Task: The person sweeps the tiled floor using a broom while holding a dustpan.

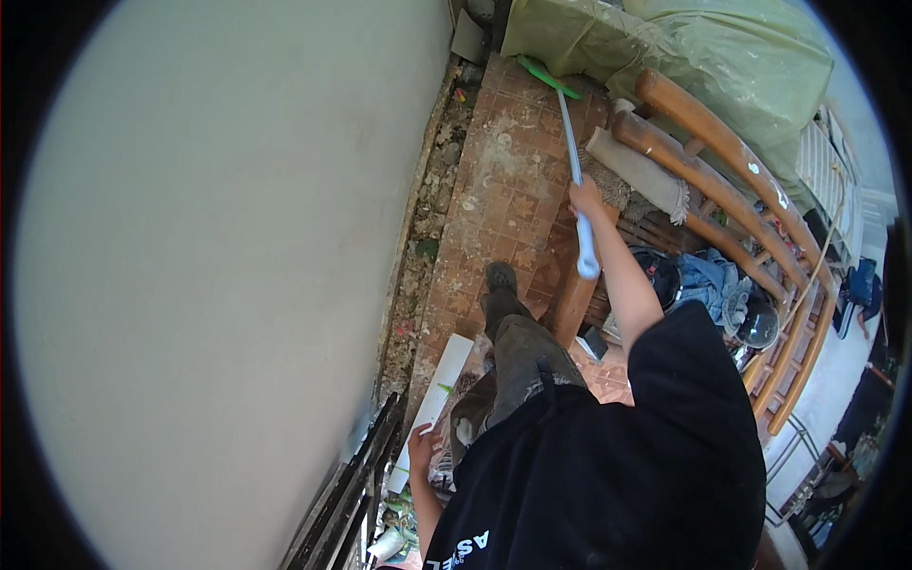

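Note:
My right hand (586, 196) is closed around the light blue handle (572, 135) of a long-handled broom. The handle's wide end sticks out below my fist. At the far end the broom's green head (547, 76) rests low by the tiled floor (499, 178), close to a draped plastic sheet (741, 50). Down at the left, my left hand (423, 449) has its fingers apart. It overlaps a long white board (439, 381) with green strips on it; whether it touches the board is unclear.
A pale wall (228, 249) runs along the left, with a rubble-filled gap (434, 192) at its foot. On the right stands a wooden bench (712, 157) bearing a rolled mat (638, 171), denim clothing (709, 278) and a dark helmet (757, 324). Dark metal bars (342, 491) lean lower left.

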The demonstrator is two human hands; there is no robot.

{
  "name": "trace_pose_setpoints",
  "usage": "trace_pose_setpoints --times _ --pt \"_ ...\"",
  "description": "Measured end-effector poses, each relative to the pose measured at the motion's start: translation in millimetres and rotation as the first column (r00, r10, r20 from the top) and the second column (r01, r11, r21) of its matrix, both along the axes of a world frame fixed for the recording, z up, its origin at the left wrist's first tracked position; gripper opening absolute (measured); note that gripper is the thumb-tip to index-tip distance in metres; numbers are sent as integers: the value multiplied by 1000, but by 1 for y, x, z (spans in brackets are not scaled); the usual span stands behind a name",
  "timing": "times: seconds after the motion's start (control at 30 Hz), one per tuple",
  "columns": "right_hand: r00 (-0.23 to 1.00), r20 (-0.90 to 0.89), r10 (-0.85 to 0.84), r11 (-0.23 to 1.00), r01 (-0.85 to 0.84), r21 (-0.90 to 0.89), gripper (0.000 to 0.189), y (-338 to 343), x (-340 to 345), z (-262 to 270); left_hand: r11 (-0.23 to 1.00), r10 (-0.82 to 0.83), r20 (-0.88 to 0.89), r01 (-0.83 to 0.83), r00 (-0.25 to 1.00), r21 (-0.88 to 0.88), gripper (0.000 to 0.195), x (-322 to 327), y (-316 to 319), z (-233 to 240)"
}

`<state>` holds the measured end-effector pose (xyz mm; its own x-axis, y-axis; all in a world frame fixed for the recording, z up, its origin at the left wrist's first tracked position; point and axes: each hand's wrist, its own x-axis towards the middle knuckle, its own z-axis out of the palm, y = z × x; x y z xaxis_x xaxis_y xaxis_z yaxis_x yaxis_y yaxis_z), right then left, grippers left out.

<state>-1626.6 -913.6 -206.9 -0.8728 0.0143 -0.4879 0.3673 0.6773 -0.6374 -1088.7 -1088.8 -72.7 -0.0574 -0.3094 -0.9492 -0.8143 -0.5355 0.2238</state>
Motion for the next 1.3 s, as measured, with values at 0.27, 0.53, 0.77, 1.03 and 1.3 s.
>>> trace_pose_setpoints --times 0.27,0.53,0.77,1.03,1.3 --pt "929 39 367 884 -361 296 26 45 84 -31 998 27 -93 -32 995 -60 27 38 17 -2" --pt "850 392 353 815 -485 317 42 98 266 42 999 43 -96 -42 994 10 24 124 63 -38" --pt "832 371 412 840 -505 200 42 148 352 84 982 183 -72 -185 981 -25 22 210 103 -50" --pt "930 369 5 955 105 -277 36 142 326 118 979 196 -9 -195 981 57 18 286 142 -51" --pt "987 68 145 983 -151 100 35 61 168 67 994 104 98 -106 990 17 21 210 123 3"
